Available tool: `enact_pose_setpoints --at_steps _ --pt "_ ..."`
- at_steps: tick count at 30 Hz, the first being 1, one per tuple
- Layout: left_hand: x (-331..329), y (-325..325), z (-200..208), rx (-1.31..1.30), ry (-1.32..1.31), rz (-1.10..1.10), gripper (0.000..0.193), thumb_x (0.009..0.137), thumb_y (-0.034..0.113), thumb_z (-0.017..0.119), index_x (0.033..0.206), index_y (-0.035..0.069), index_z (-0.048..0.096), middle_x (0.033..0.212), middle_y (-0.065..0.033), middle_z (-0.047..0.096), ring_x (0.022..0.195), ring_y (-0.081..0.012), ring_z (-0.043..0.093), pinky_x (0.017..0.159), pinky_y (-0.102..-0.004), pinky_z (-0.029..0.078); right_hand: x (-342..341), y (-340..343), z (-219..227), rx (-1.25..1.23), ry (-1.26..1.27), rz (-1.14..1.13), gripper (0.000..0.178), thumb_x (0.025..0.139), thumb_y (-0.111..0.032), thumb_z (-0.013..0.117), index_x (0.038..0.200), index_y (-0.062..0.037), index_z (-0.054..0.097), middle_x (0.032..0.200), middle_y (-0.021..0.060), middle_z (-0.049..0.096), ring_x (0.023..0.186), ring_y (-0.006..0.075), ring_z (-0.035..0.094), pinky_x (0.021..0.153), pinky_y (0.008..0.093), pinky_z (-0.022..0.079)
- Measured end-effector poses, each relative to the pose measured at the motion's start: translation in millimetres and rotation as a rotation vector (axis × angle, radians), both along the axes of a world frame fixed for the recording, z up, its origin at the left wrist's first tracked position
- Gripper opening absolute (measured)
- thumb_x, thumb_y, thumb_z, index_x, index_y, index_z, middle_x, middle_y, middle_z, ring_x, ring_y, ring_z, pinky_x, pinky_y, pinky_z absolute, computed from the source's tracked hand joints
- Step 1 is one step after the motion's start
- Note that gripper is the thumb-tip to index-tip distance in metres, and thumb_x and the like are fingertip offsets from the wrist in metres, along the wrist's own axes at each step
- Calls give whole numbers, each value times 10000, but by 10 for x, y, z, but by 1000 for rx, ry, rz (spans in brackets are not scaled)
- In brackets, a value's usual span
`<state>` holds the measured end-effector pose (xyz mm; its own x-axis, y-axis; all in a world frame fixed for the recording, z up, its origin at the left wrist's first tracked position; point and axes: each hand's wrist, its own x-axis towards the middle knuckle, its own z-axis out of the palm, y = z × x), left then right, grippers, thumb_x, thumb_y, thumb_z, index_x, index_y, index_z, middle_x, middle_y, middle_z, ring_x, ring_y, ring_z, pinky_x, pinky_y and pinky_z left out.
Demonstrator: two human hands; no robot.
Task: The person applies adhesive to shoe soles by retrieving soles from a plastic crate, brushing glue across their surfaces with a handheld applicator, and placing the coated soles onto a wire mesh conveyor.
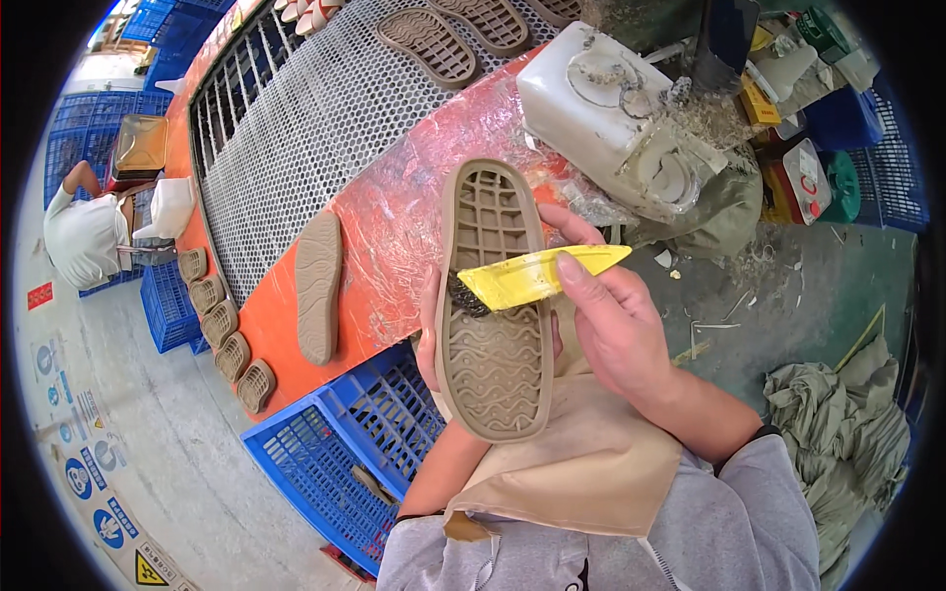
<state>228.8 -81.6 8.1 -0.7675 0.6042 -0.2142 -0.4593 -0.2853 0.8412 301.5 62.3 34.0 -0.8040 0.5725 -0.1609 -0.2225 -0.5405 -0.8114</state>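
Mid-brushing: left hand (431, 330) gripping sole (493, 305), right hand (611, 320) gripping brush (527, 279) across it; next, steady strokes along tread.

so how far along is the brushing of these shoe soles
Done, it seems: one tan sole lies flat on the orange bench, with more soles on the mesh. In hand: the left hand holds a sole tread up while the right hand works a yellow-handled brush across its middle. Left: another row of soles along the bench edge; brushed or not, I cannot tell.
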Motion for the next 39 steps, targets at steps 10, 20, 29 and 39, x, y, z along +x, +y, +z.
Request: enact_pose_setpoints --at_steps 10,20,29,39 --pt "-96 107 -81 -65 237 160 914 833 277 821 1620 170 367 1634 -184 421 1447 -371 486 1188 -458 453 292 -169 218 691 -138 -5 147 1018 -103 579 998 -18 698 1582 257 412 1403 389 375 1190 518 253" --pt "13 91 174 167 -97 69 935 783 258 839 1595 158 386 1607 -175 449 1431 -355 502 1186 -453 455 503 -22 440 990 -77 292 183 966 -196 584 931 -64 706 1575 282 415 1400 437 308 1197 605 155" --pt "100 40 336 226 -219 -6 954 738 242 855 1573 147 403 1583 -166 474 1417 -341 516 1184 -449 458 405 250 622 1132 61 498 218 948 -253 598 897 -117 760 1539 240 480 1394 420 321 1195 612 159" --pt "203 42 426 299 -309 -254 976 688 223 874 1549 136 423 1555 -157 502 1402 -325 532 1182 -444 461 -26 614 821 1186 340 686 220 950 -278 630 932 -142 803 1438 200 595 1369 420 365 1181 613 206"
